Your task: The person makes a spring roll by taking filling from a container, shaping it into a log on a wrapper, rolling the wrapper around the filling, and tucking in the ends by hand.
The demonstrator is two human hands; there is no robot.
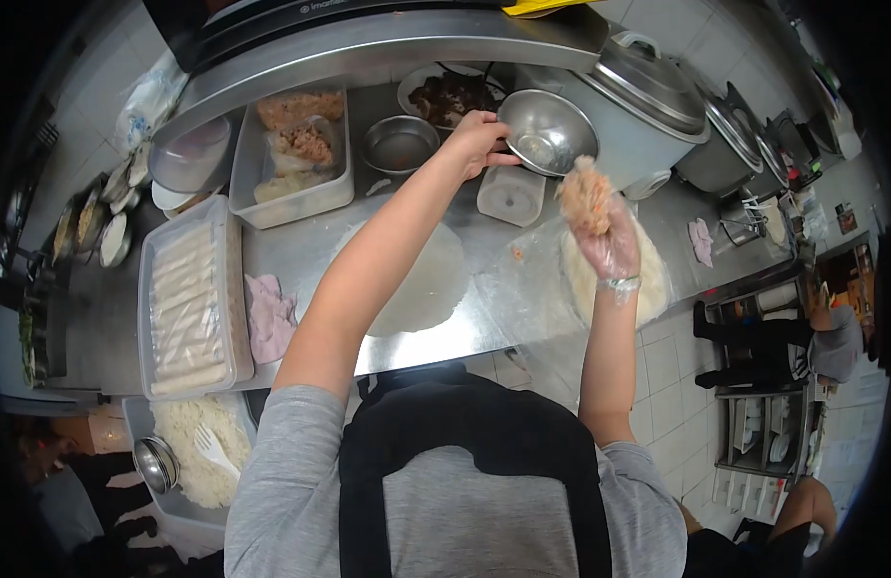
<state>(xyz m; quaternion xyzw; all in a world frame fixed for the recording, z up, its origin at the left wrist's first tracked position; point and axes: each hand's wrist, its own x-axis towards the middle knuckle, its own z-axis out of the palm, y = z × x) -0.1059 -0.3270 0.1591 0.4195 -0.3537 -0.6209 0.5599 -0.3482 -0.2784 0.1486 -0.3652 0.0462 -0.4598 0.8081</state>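
The left hand [476,144] grips a tilted metal bowl [551,132] by its rim at the far side. To its right, the gloved right hand [609,243] holds up a clump of orange-flecked filling [586,197].

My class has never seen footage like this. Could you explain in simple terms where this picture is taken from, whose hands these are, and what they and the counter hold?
There is no machine here: a person is working, wearing a camera on the head. This single picture looks forward and down, so we see their own arms and grey sleeves.

The left hand holds a metal bowl, tilted. The right hand, apparently in a clear glove, holds a clump of orange-flecked food.

On the steel counter are a tub of long pale rolls, a pink cloth beside it, and a pale round sheet. The curved, dark edges come from the wide lens.
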